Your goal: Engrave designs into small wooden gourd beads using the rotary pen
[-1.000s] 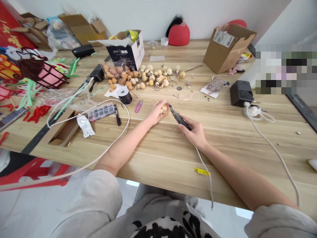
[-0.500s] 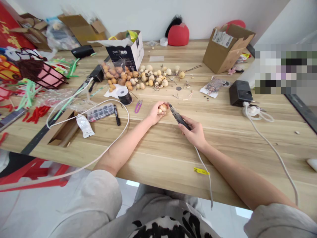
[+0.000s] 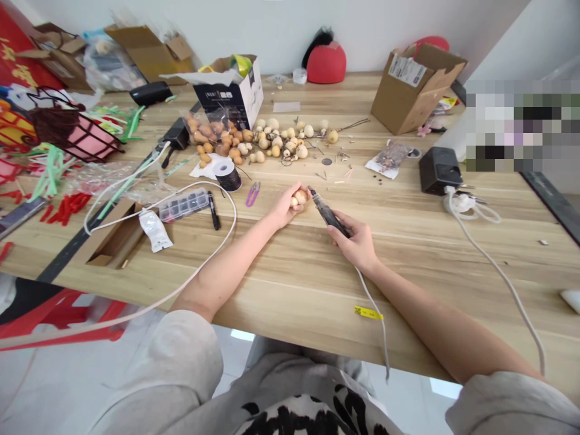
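Note:
My left hand [image 3: 286,204] is closed around a small tan gourd [image 3: 299,197] above the middle of the table. In my right hand [image 3: 356,240] is a dark, pen-shaped rotary tool [image 3: 327,211], its white cord [image 3: 369,293] trailing down past the table's front edge. The tool's tip points at the gourd's right side, very close to it; whether they touch I cannot tell. Purple thread snips [image 3: 253,194] and a spool of black cord [image 3: 228,175] lie left of my left hand. Beyond both hands is a pile of small gourds [image 3: 276,145].
A black power adapter [image 3: 440,171] with white cable stands at the right. Left are a clear compartment box [image 3: 185,205], a black marker [image 3: 214,211], a white tube [image 3: 156,231] and a looping white cable [image 3: 203,266]. Cardboard boxes [image 3: 403,90] stand at the back.
The gourd has turned slightly in my left hand, and its fingers have shifted a little. My right hand and the rotary tool have hardly moved.

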{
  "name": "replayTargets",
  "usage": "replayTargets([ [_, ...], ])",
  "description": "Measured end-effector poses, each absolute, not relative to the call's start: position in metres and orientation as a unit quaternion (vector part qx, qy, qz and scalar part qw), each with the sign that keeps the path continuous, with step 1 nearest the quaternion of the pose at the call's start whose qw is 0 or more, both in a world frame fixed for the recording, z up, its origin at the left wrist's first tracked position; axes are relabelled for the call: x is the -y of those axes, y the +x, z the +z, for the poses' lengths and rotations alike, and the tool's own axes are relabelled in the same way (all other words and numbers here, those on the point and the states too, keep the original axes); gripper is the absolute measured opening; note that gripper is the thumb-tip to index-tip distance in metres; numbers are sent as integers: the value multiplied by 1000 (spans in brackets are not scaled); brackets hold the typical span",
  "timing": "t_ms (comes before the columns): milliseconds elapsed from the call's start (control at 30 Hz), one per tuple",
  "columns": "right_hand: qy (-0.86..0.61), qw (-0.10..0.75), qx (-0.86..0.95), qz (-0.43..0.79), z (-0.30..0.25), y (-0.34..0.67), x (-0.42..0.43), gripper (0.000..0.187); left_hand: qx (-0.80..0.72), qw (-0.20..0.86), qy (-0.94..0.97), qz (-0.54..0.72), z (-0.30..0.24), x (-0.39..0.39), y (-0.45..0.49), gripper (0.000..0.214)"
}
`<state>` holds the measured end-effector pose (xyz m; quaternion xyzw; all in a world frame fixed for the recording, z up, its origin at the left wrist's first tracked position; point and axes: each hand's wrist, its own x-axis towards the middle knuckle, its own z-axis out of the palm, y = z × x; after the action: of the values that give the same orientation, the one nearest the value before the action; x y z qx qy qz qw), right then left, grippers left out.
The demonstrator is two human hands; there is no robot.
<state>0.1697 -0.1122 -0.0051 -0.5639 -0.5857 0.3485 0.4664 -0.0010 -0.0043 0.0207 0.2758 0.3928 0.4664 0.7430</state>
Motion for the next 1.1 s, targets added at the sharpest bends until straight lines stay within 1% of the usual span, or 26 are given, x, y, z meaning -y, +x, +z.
replayTargets([
  [167, -567, 470, 576, 355, -6, 170, 112, 53, -394, 749, 252, 468, 25, 6, 0, 28],
  [367, -564, 479, 572, 354, -6, 169, 112, 52, -408, 730, 264, 480, 24, 7, 1, 19],
  [667, -567, 477, 567, 361, -4, 169, 112, 54, -395, 729, 275, 486, 22, 7, 1, 14],
  [867, -569, 479, 563, 360, -5, 169, 112, 54, -395, 729, 277, 486, 19, 6, -1, 28],
  [1100, -568, 484, 558, 362, -5, 168, 111, 53, -410, 715, 302, 479, 18, 6, 0, 25],
])
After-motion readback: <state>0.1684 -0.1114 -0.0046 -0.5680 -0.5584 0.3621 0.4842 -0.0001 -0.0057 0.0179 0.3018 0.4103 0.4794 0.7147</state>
